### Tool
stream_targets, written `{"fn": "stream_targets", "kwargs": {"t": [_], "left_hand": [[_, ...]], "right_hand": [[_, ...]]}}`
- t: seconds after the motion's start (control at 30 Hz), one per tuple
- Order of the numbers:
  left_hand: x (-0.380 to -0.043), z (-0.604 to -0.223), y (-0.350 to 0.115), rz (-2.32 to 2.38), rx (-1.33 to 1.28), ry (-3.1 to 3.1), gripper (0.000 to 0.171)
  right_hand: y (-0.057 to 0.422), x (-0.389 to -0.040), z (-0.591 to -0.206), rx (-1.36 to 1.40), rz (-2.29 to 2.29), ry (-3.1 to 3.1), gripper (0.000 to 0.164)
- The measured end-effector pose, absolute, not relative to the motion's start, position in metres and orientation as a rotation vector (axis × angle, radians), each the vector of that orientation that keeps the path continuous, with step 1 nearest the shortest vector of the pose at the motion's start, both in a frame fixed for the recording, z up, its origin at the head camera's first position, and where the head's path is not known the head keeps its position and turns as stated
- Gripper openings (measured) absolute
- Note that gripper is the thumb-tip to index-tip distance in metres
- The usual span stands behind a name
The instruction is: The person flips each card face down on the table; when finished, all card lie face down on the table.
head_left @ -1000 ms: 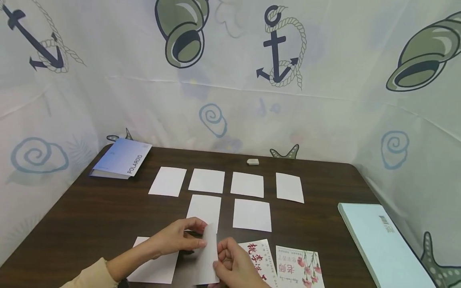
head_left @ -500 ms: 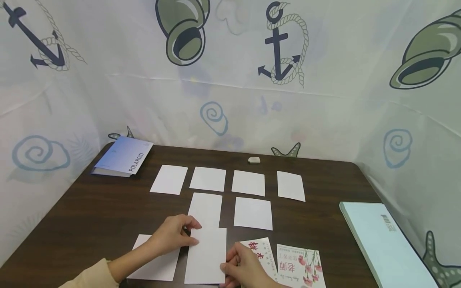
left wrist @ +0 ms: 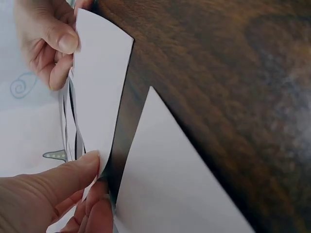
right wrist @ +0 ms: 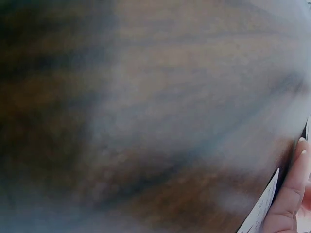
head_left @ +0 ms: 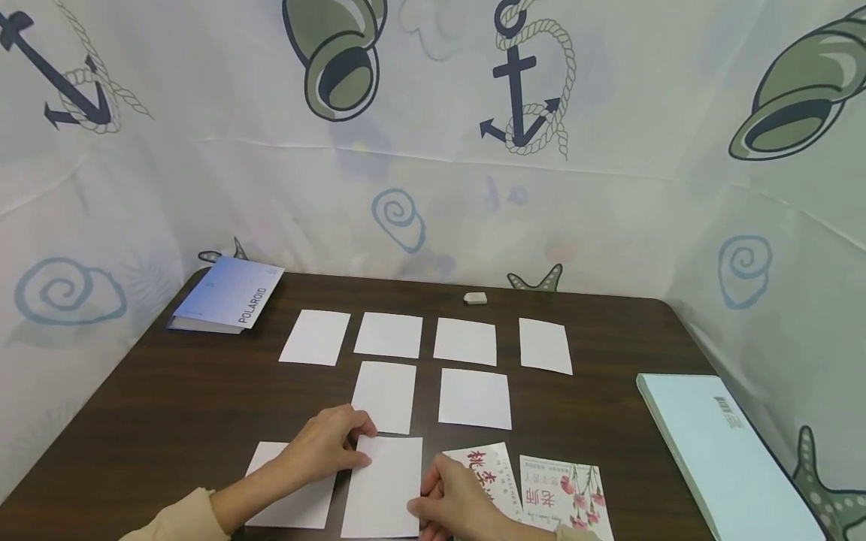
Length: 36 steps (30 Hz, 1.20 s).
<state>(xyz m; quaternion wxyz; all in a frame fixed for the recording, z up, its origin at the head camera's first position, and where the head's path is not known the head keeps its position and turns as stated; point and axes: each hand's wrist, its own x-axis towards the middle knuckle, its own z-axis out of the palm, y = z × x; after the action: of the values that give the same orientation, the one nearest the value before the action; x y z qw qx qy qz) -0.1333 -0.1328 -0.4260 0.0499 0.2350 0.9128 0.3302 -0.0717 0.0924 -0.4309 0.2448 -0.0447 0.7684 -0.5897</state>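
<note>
Both hands hold a blank white card [head_left: 384, 485] near the front of the dark table. The left hand [head_left: 326, 447] pinches its far left corner, and in the left wrist view that hand's thumb [left wrist: 80, 170] lies on the card with fingers beneath. The right hand [head_left: 460, 502] pinches the right edge lower down. A second white card [head_left: 298, 502] lies under the left forearm. Just beyond the held card is another white card [head_left: 384, 394]. Beside the right hand lie two printed cards, one with red characters [head_left: 489, 467] and one with pink flowers [head_left: 564, 488].
Farther back, several white cards [head_left: 390, 335] are laid out in rows. A blue POLAROID album [head_left: 226, 293] stands at the back left, a small white eraser [head_left: 475, 298] at the back. Along the right edge lies a pale blue box-like block [head_left: 717, 443].
The held card, first tipped nearly on edge, has been turned down with its blank face up and drawn slightly nearer. The right hand has shifted a little to the right with it.
</note>
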Motion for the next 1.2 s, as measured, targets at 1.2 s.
{"fn": "stream_targets", "kwargs": {"t": [1.2], "left_hand": [[-0.154, -0.425, -0.052, 1.179, 0.952, 2.483, 0.018]], "right_hand": [[0.196, -0.111, -0.422, -0.404, -0.949, 2.873, 0.036]]}}
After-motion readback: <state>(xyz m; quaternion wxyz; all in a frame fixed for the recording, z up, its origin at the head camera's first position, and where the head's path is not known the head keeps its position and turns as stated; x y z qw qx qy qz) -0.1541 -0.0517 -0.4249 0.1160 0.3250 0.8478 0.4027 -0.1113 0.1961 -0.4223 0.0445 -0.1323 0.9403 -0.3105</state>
